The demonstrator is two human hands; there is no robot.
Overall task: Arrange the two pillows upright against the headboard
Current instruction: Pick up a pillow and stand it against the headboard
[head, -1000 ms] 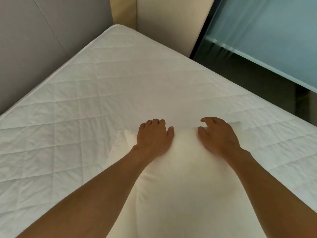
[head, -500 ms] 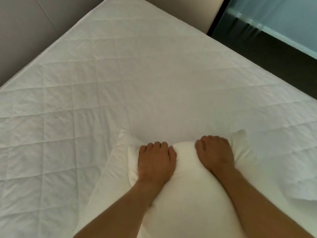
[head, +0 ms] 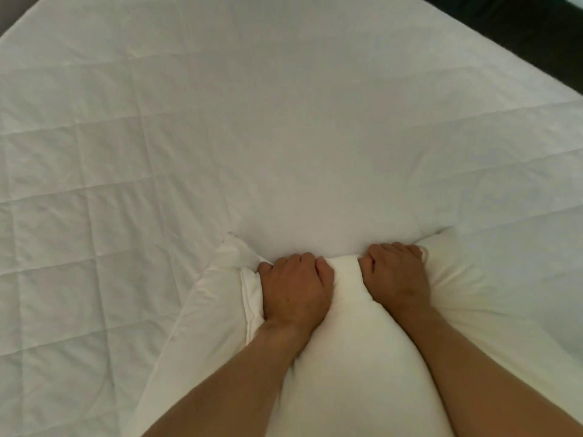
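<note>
A plump cream-white pillow (head: 350,335) lies at the near edge of the bed, directly below me. My left hand (head: 296,288) grips its far edge, fingers curled into the fabric. My right hand (head: 397,275) clamps the same edge a little to the right, fingers also curled over it. Under the top pillow, a second white pillow (head: 195,326) sticks out to the left, its corner pointing away from me. The headboard is out of view.
The white quilted mattress (head: 220,121) fills most of the view, stretching away from the pillows. A dark floor strip (head: 542,29) shows past the bed's far right edge.
My view has dipped lower and closer, so the headboard and wall have left the frame. Both hands went from resting flat on the pillow to clenching its far edge.
</note>
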